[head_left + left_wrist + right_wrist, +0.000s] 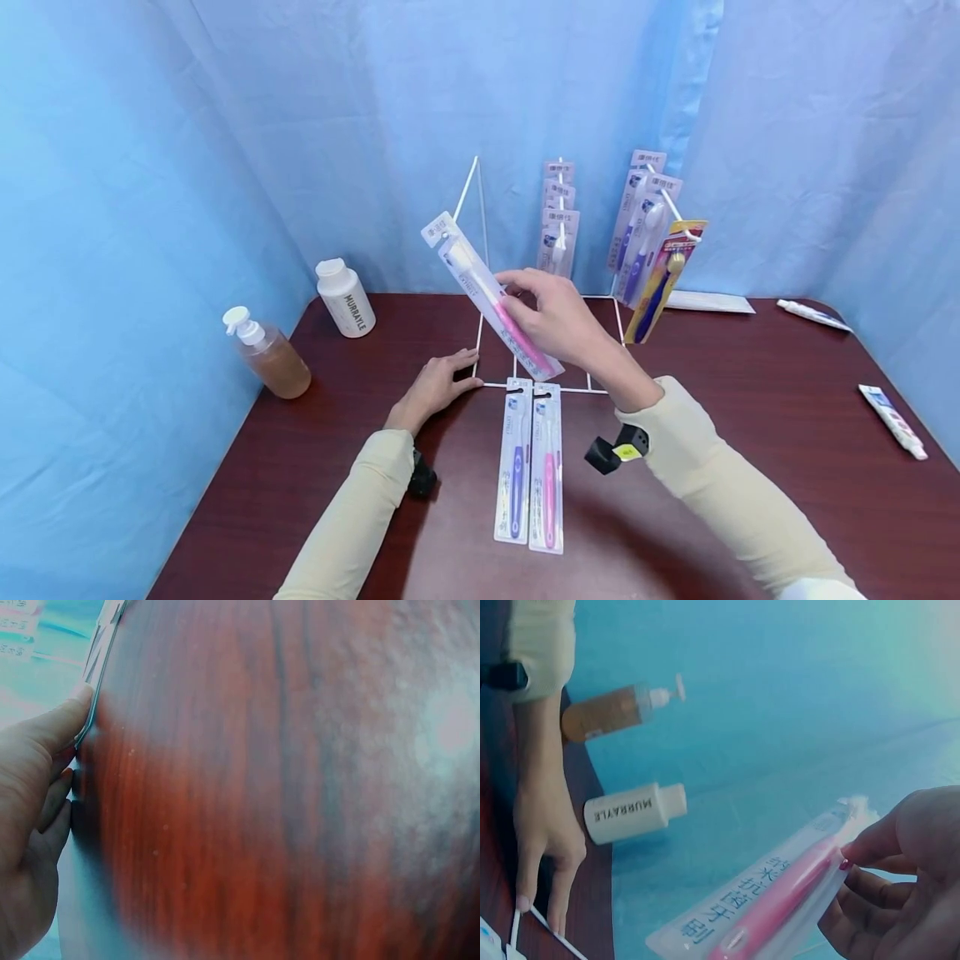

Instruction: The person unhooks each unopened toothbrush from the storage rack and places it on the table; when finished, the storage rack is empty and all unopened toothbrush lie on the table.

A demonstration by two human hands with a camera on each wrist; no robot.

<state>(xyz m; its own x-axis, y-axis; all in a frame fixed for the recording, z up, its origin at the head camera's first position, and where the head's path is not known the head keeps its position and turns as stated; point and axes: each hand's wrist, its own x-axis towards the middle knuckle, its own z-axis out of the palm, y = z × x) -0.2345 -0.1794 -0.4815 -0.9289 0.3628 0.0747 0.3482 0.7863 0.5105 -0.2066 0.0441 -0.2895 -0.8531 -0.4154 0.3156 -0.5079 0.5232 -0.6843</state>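
My right hand (pixel 551 312) pinches a packaged pink toothbrush (pixel 487 287) at one edge, tilted in the air before the left side of a white wire rack (pixel 467 190). In the right wrist view, the thumb and fingers of that hand (pixel 900 877) grip the clear pack. My left hand (pixel 435 385) rests at the rack's front left base corner, its fairly straight thumb and fingers touching the wires. Two toothbrush packs lie side by side on the table at the rack's front, one purple (pixel 516 467), one pink (pixel 549 475).
Toothbrush packs (pixel 561 221) hang on the middle hook, more (pixel 637 233) on the right one, with a yellow pack (pixel 663 287) foremost. A white bottle (pixel 347 300) and an amber pump bottle (pixel 273 358) stand left. Toothpaste tubes (pixel 892 421) lie right; a white pack (pixel 708 302) lies behind.
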